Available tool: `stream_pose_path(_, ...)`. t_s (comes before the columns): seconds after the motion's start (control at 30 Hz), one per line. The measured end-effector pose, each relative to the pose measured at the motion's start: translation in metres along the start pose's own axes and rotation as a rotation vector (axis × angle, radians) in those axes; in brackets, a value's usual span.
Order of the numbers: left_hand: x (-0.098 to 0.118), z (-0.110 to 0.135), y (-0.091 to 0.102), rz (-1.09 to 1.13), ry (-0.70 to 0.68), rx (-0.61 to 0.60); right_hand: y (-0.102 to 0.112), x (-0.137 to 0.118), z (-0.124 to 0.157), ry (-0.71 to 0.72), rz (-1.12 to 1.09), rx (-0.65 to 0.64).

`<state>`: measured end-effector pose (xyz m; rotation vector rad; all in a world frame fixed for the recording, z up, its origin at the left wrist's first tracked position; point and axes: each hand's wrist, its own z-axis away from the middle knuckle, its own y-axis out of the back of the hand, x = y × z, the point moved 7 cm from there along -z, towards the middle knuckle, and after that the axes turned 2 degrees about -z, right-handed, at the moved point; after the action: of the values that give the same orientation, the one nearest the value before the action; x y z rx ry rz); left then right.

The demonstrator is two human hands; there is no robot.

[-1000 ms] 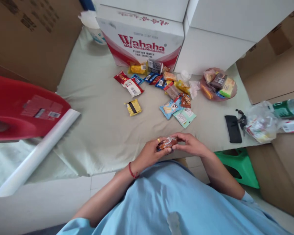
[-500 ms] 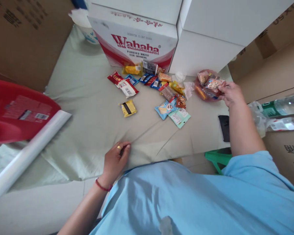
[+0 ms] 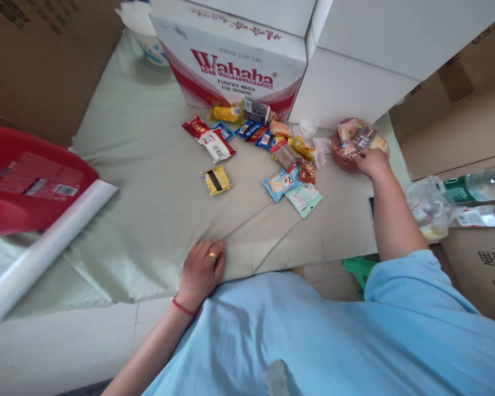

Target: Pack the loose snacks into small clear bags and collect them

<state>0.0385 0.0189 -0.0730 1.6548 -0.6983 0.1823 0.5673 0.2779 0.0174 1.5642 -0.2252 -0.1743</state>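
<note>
A reddish see-through bowl [image 3: 341, 159] full of wrapped snacks stands at the right back of the table. My right hand [image 3: 373, 162] reaches into its front side, fingers pinched at a small brown speckled snack packet [image 3: 348, 149]. The fingertips partly cover that packet. A dark packet [image 3: 365, 137] and a pale yellow one [image 3: 380, 144] lie by the hand in the bowl. At the table's front edge rests my left hand [image 3: 202, 269], its fingers curled with nothing seen in them. Beyond it lies a yellow packet with a black band [image 3: 216, 180].
Several loose snack packets [image 3: 281, 181] spread before a Wahaha carton [image 3: 235, 71] and white boxes [image 3: 355, 88]. A red plastic container [image 3: 33, 176] and a white roll [image 3: 53, 247] lie left. Plastic bottles [image 3: 478, 190] are at right, a paper tub [image 3: 146, 44] at back left.
My right hand has moved left and lower at the bowl; the speckled packet it raised sits lower, and the dark and yellow packets now show. My left hand has shifted slightly.
</note>
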Motion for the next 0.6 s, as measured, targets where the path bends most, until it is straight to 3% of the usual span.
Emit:
stream_pose_path(0.23,0.004,0.003,0.005,-0.020,-0.017,0.077,0.004,-0.002,0.019,-0.099,-0.083,-0.052)
stream_pose_path(0.3,0.004,0.003,0.005,-0.010,-0.005,0.079,0.013,-0.002,0.031,-0.121,-0.137,0.022)
stream_pose_path(0.4,0.004,0.003,0.005,-0.009,0.003,0.076,0.026,-0.012,0.054,-0.083,-0.230,0.251)
stream_pose_path(0.47,0.004,0.003,0.005,-0.019,0.001,0.082,0.017,-0.035,0.065,0.068,-0.323,0.290)
stream_pose_path(0.53,0.006,0.002,0.006,-0.036,-0.016,0.098,-0.006,-0.063,0.068,0.213,-0.394,0.219)
stream_pose_path(0.6,0.008,0.002,0.006,-0.065,-0.039,0.112,-0.031,-0.084,0.062,0.242,-0.411,0.160)
